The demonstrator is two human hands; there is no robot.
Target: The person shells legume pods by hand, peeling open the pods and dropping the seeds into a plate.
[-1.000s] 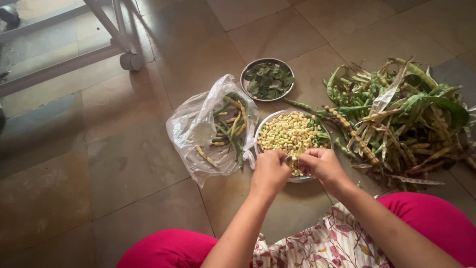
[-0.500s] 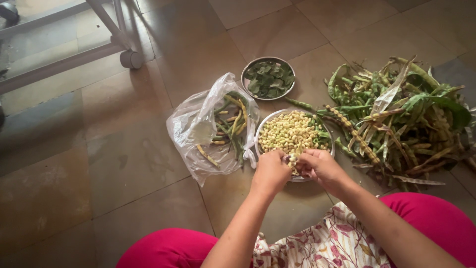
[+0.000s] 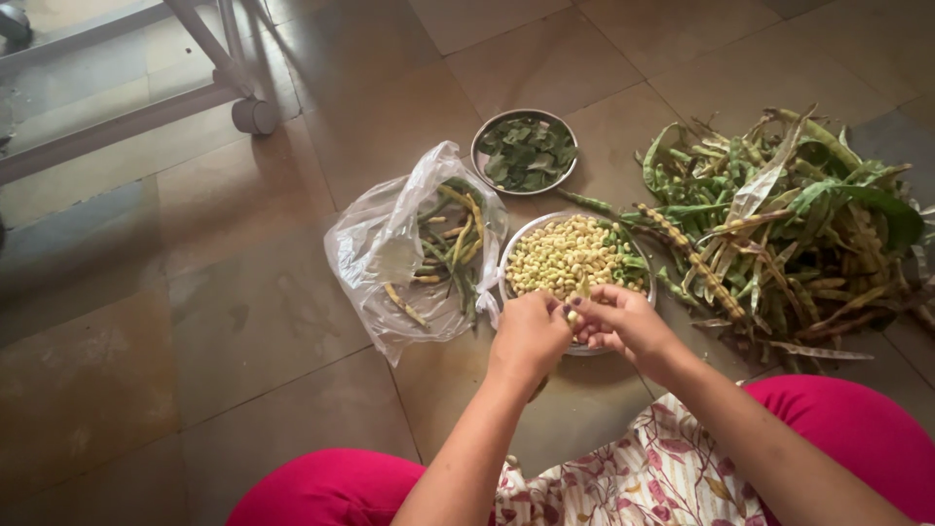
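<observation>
**Both hands meet on one pod at the near rim of the bowl**

The floor point(image 3: 243, 321) is brown stone tile, with the foot of a metal frame point(image 3: 255, 115) well up and left of the bowl. The person sits on it, pink-clad legs point(image 3: 838, 429) to either side, below the bowl.

Right of the bowl, touching its far edge, lies the largest heap: a pile point(image 3: 789, 224) of green and dried pods and husks. Left of the bowl, just beside it, a clear bag point(image 3: 390, 253) lies open with more pods inside. Above the bowl, apart from it, stands a small dish point(image 3: 526, 151) of green leaves.

The bowl point(image 3: 516, 255) itself is steel and filled with pale shelled beans.

The left hand point(image 3: 531, 331) and right hand point(image 3: 623, 326) are pressed close together over the bowl's near rim, fingertips touching. Between them they pinch a small pod point(image 3: 577, 310), its long axis running roughly away from the person toward the beans. Both hands are equally near it; the pile lies on the right hand's side, the bag on the left's.
</observation>
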